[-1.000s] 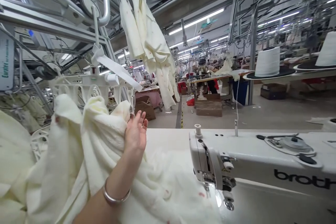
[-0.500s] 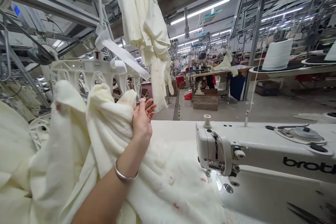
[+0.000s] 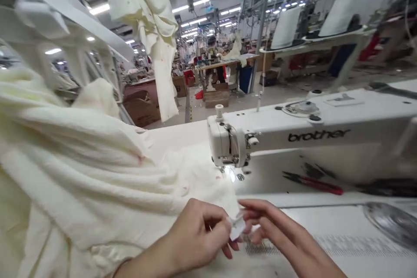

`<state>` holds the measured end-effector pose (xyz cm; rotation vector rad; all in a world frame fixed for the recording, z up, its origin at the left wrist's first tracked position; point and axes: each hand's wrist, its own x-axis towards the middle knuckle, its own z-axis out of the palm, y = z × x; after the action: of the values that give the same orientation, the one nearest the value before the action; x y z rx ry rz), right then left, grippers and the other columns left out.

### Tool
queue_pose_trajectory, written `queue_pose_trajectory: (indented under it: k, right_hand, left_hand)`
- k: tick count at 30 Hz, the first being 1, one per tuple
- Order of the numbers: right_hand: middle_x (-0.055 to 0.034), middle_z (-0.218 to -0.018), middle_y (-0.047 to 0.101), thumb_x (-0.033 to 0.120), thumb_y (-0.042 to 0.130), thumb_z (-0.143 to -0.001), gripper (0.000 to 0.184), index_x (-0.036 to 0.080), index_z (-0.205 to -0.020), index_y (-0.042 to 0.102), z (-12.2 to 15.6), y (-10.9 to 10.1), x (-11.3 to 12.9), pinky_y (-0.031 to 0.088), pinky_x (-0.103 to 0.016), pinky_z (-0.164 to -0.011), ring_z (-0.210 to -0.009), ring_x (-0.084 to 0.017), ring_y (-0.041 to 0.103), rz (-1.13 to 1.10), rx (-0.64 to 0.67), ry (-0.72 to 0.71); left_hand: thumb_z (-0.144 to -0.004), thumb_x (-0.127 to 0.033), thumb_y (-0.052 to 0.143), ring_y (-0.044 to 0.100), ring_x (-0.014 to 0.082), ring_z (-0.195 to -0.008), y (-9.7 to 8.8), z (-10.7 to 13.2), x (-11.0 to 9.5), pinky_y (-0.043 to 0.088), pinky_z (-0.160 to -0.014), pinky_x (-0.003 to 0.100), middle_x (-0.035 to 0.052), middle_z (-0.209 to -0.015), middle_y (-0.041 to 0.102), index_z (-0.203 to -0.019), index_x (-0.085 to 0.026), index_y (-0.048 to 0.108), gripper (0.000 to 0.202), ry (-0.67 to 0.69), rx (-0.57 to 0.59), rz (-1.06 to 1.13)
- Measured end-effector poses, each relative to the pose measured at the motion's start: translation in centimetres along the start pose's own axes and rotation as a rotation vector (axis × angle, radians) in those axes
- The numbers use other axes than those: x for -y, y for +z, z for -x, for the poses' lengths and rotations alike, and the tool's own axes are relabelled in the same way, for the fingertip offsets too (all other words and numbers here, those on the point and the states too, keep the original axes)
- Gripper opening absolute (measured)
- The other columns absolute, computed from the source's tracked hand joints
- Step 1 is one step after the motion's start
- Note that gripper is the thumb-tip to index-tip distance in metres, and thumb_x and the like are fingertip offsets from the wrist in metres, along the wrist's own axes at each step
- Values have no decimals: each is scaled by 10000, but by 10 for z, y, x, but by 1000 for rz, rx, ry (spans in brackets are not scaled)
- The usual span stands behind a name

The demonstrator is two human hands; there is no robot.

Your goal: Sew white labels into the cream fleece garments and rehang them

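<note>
Head view: a small white tag [image 3: 237, 227], possibly a garment label, is pinched between the fingertips of the left hand [image 3: 195, 236] and the right hand [image 3: 276, 234] at the near edge of a sewing table [image 3: 342, 226]. The two hands are brought together on the tag, thumbs and forefingers closed on it; motion blur leaves it uncertain whether the right hand grips it firmly or only touches it. The tag is held just in front of a heaped cream garment [image 3: 81, 160], which is draped over the left side of the table and reaches toward the needle area of a white Brother sewing machine [image 3: 293, 134]. The tag is seen hanging from the fingertips with its long axis roughly upright, its free end pointing down toward the table and slightly toward the wearer, though its small size makes this hard to confirm. Red-handled snips [image 3: 314, 181] are laid on the machine bed to the right, well apart from the hands. Cream garments [image 3: 150, 21] are hung from an overhead rail, thread cones [image 3: 286, 28] are stood on a stand behind the machine, and a long factory floor is seen beyond. A slip is judged the main risk: so small a piece could be dropped or twisted between the fingers, and the weight of the heaped cloth could drag the working edge away from the needle.
</note>
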<state>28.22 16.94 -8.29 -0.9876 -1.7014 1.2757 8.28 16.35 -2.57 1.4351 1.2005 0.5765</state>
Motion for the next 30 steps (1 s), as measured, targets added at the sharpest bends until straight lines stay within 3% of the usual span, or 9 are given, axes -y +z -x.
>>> queue_pose_trajectory:
  k: [3, 6, 9, 11, 15, 25, 28, 30]
  right_hand:
    - [0, -709, 587, 536, 538, -900, 351, 193, -847, 583, -12, 12, 16, 482, -214, -666, -710, -144, 590, -284, 81, 162]
    - [21, -686, 519, 514, 597, -854, 370, 179, -718, 516, -17, 23, 17, 399, -208, -638, -681, -120, 509, -290, -1, 204]
    - [22, -688, 495, 502, 570, -854, 351, 183, -716, 519, -16, 26, 14, 343, -223, -612, -670, -120, 459, -221, -65, 196]
    - [21, -681, 483, 499, 561, -855, 349, 186, -710, 511, -16, 24, 13, 324, -233, -602, -663, -124, 443, -209, -74, 198]
    - [17, -713, 482, 527, 551, -863, 352, 190, -762, 537, -17, 22, 13, 334, -244, -643, -696, -135, 448, -209, -39, 226]
    - [17, -734, 535, 499, 523, -898, 335, 190, -769, 532, -20, 20, 10, 375, -234, -675, -730, -134, 511, -221, -30, 246]
    - [17, -765, 560, 438, 460, -952, 267, 207, -850, 549, -14, 23, 0, 407, -224, -646, -732, -133, 540, -45, -94, 160]
    - [-2, -872, 598, 358, 429, -983, 192, 218, -1001, 560, -6, 27, -16, 441, -230, -692, -809, -144, 569, 251, -181, -43]
  left_hand:
    - [-847, -355, 461, 605, 133, -535, 5, -4, 12, 390, -437, 168, 79, -638, 649, -650, -117, 627, 350, 28, 7, 20]
    - [-866, -370, 455, 571, 128, -537, 0, -10, 16, 422, -479, 193, 64, -633, 626, -680, -128, 613, 344, 44, -45, -28]
    - [-824, -377, 560, 583, 138, -625, -3, -15, 16, 466, -561, 211, 58, -700, 632, -826, -134, 628, 252, 51, -154, -26]
    - [-767, -395, 632, 596, 145, -622, -3, -17, 17, 485, -561, 220, 49, -673, 616, -823, -132, 602, 271, -6, -191, 70]
    - [-714, -443, 676, 602, 140, -562, -3, -19, 16, 498, -538, 222, 37, -585, 597, -742, -131, 565, 332, -92, -190, 183]
    - [-714, -446, 673, 616, 142, -595, 0, -21, 21, 507, -582, 231, 40, -615, 621, -792, -133, 570, 339, -143, -158, 198]
    - [-754, -448, 614, 605, 149, -565, -12, -19, 9, 488, -547, 234, 38, -590, 619, -755, -149, 576, 301, -87, -209, 55]
    - [-804, -404, 564, 600, 149, -576, -23, -19, -5, 466, -550, 233, 31, -621, 629, -752, -166, 596, 246, 38, -313, -214]
